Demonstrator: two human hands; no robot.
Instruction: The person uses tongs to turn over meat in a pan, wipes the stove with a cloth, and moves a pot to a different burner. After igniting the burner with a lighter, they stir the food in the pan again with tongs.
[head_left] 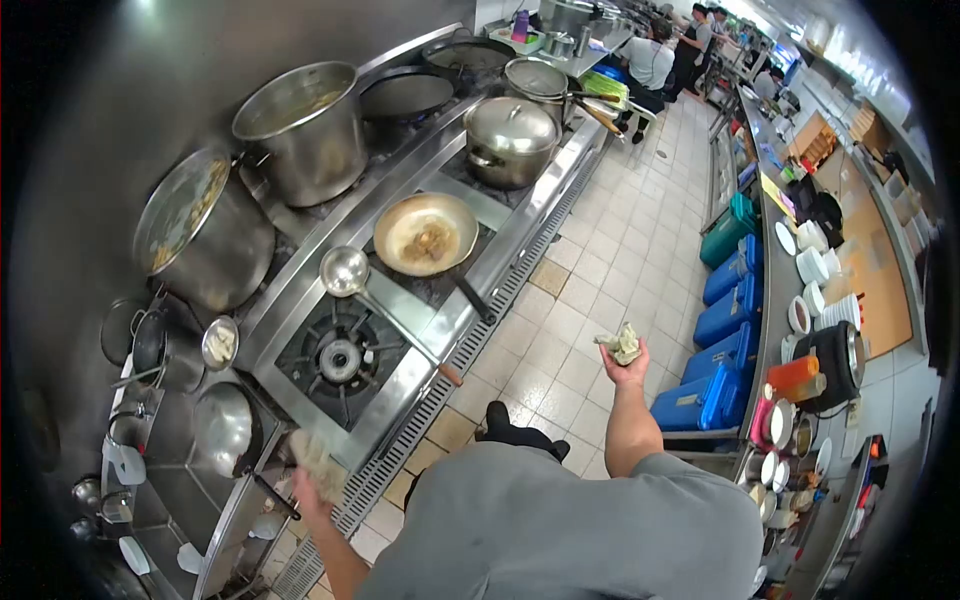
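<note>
At the lower left, my left hand [313,497] is smeared by motion beside the stove's front edge. It grips a pale cloth [318,462], also blurred. Out over the floor on the other side, my right hand [630,368] is closed around a crumpled greyish cloth [622,345]. A frying pan [400,235] with brownish residue rests on the middle burner, its black handle toward the aisle. Closer to me, a large ladle [345,270] lies across the stove top, its wooden handle end past the front edge. The nearest burner [340,360] has no pan on it.
Two tall stockpots [305,150] and a lidded pot [512,150] stand on the range [430,325]. A wok [228,425] sits left of my left hand. Blue bins [725,310] line the right counter, which holds bowls and plates. Several people [650,65] work down the tiled aisle.
</note>
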